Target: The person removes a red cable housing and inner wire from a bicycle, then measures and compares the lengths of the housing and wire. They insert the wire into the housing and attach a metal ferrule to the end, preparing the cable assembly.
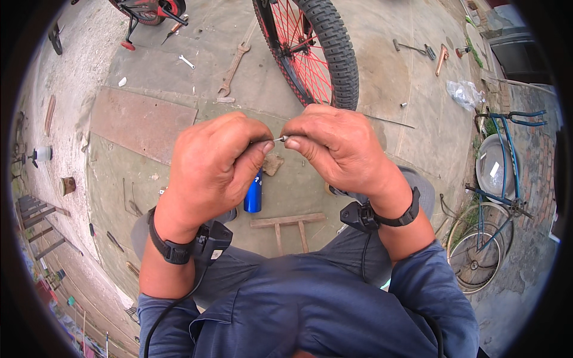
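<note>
Both my hands are close together in the middle of the view, thumbs and forefingers pinched. Between their fingertips runs a small thin metal piece (279, 139), too small to name. My left hand (215, 149) is closed on one end, and my right hand (337, 143) grips the darker end. Below them a blue cylinder (253, 196), like a can or bottle, is partly covered by my left hand. A brownish stone (273, 164) lies beside it. Just beyond my right hand stands a bicycle wheel (341, 56) with a knobby black tyre and red spokes.
A large open-end wrench (234, 68), a small spanner (187, 61) and a rusty metal sheet (134, 122) lie on the ground ahead. A wooden frame (287, 221) is between my legs. On the right are a plastic bag (464, 94), a basin (492, 164) and a blue bicycle frame (505, 149).
</note>
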Motion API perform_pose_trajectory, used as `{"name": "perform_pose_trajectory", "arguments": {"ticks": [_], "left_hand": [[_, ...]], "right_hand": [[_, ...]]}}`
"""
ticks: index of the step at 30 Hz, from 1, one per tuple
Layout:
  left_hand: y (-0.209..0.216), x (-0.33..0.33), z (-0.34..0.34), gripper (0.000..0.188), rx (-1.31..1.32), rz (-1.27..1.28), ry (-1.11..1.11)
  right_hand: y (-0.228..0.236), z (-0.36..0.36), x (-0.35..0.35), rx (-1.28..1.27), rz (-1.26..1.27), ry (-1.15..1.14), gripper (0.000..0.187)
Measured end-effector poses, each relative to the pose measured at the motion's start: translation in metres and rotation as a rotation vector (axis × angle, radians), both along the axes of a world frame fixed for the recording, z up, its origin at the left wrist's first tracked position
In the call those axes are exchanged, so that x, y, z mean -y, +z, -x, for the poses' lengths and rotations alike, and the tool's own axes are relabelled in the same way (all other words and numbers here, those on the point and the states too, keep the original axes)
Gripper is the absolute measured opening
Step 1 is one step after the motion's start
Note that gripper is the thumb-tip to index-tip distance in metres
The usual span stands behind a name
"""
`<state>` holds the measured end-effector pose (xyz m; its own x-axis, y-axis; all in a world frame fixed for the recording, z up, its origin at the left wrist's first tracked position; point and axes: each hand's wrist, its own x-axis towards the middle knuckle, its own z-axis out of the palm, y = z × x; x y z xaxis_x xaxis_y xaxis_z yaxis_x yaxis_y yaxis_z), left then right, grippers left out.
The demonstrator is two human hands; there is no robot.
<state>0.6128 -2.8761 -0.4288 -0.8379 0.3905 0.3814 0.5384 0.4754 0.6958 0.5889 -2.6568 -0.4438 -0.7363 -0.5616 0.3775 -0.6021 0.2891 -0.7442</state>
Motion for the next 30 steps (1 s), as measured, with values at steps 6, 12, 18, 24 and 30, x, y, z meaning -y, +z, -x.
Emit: {"name": "perform_pose_trajectory", "arguments": {"ticks": [6, 12, 18, 24, 30], "left_hand": [[-0.002, 0.000, 0.000, 0.013, 0.007, -0.006, -0.021], [0.000, 0.003, 0.001, 0.011, 0.096, -0.039, -0.005], [0.003, 0.011, 0.003, 0.011, 0.102, -0.052, 0.026], [0.001, 0.010, 0.003, 0.014, 0.057, 0.001, 0.026], [-0.002, 0.006, 0.003, 0.012, 0.004, 0.056, 0.031]], "right_hand": [[-0.003, -0.002, 0.004, 0.009, -0.005, 0.040, 0.009], [-0.004, 0.000, 0.003, 0.078, 0.036, 0.004, 0.009], [-0.002, 0.005, -0.002, -0.010, 0.039, -0.038, 0.010], [-0.004, 0.002, 0.000, -0.041, 0.013, -0.028, 0.012], [-0.006, 0.001, 0.003, -0.056, -0.035, -0.055, 0.011]]}}
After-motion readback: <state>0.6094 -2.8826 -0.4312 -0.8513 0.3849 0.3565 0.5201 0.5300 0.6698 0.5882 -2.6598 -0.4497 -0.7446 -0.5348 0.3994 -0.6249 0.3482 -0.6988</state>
